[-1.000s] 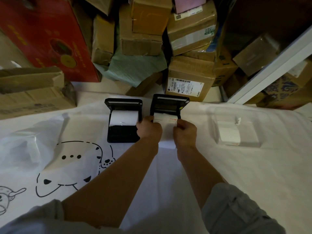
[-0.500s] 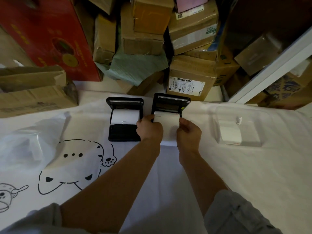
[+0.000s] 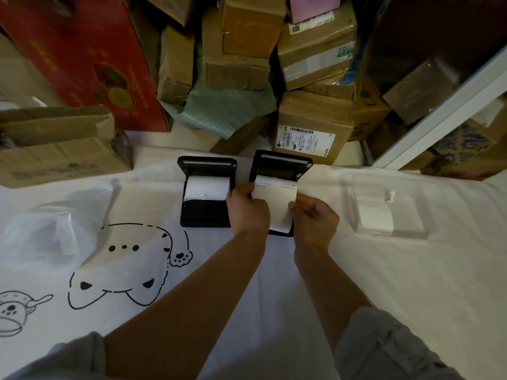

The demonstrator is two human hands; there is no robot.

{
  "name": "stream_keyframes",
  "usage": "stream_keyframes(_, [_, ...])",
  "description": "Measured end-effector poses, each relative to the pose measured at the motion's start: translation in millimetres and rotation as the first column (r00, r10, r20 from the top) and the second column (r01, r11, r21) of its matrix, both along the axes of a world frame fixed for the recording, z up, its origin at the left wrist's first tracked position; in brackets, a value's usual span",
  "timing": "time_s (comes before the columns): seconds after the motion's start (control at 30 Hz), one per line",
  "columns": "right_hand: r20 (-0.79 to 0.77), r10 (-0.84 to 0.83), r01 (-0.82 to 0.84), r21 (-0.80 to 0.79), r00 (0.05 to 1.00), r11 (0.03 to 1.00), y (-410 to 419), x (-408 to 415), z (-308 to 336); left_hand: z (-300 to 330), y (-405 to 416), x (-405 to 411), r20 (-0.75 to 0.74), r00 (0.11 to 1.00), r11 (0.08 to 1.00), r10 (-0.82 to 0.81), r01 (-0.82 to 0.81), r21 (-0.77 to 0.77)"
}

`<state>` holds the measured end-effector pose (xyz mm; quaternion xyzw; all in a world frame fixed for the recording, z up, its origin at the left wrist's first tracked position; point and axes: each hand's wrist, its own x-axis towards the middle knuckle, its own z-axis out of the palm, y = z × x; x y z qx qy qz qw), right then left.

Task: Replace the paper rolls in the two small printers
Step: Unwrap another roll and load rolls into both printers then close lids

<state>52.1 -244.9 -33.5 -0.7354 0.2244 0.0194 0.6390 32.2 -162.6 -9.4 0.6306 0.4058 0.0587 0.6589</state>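
Note:
Two small black printers stand side by side with lids open on a white sheet. The left printer [image 3: 207,212] has a white paper roll [image 3: 207,187] lying in its bay. In the right printer [image 3: 282,167] sits another roll with a strip of paper [image 3: 274,197] drawn out toward me. My left hand [image 3: 247,208] grips the strip's left edge and my right hand [image 3: 312,215] pinches its right edge. My hands hide the lower body of the right printer.
A clear plastic tray [image 3: 384,212] holding white paper rolls lies right of the printers. A crumpled clear plastic bag [image 3: 52,229] lies at left. Stacked cardboard boxes [image 3: 312,127] and a red box [image 3: 82,58] crowd the far side. The white cloth [image 3: 274,311] bears cartoon drawings.
The paper strip in the right printer has shifted between my hands, and a red mark now shows at its upper right corner. Both hands stay at its edges.

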Motion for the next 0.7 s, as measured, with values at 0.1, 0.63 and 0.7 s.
stream_keyframes(0.1, [-0.029, -0.020, 0.022, 0.071, 0.999, 0.997, 3, -6, 2, 4, -2, -3, 0.067, 0.998, 1.000, 0.001, -0.002, 0.021])
stream_keyframes(0.63, [-0.100, 0.290, -0.239, 0.348, 0.952, 0.906, -29, -14, 52, 36, 35, -15, 0.044, 0.952, 0.880, -0.303, 0.297, -0.372])
stream_keyframes(0.7, [-0.060, 0.365, -0.329, 0.321, 0.929, 0.888, -35, -15, 57, 39, 37, -19, 0.097, 0.945, 0.846, -0.312, 0.323, -0.424])
